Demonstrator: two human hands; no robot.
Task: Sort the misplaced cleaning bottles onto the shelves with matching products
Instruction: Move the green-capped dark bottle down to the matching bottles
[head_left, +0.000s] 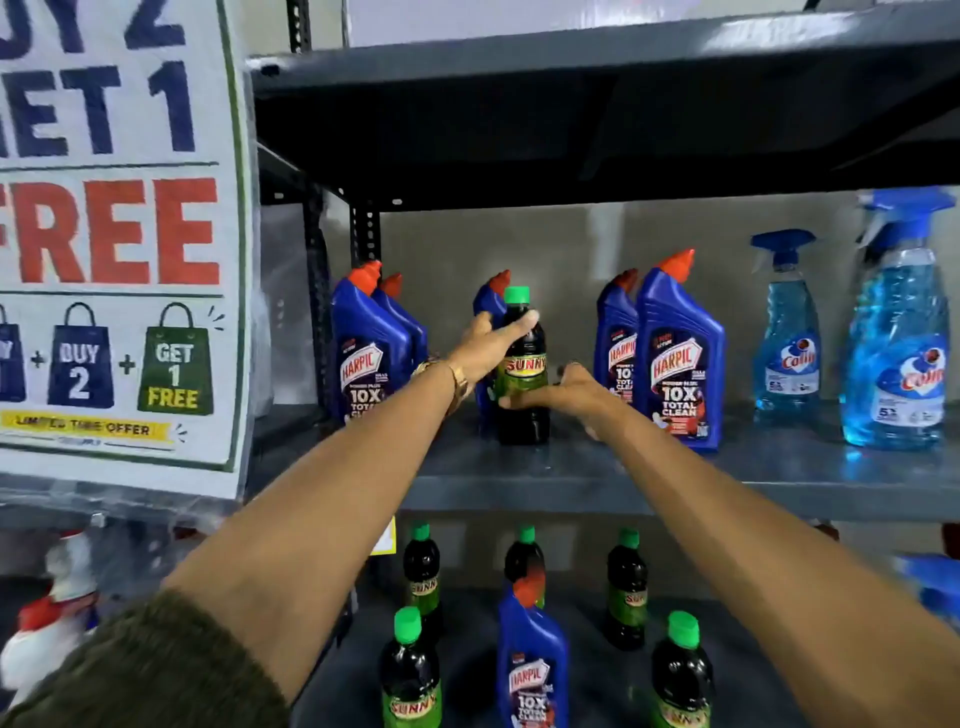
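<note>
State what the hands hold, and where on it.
Left hand grips the dark Sunny bottle at its shoulder; right hand touches its label. It stands on the shelf.

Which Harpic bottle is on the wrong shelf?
The Harpic bottle on the lower shelf, standing front centre among green-capped Sunny bottles. All other Harpic bottles stand together on the middle shelf.

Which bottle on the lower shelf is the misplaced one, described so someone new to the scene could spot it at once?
Start at the grey metal rack and drop to the lower shelf, below the one both hands reach into. Among the dark Sunny bottles with green caps stands one blue Harpic bottle at front centre. Its red angled cap and blue body set it apart.
</note>
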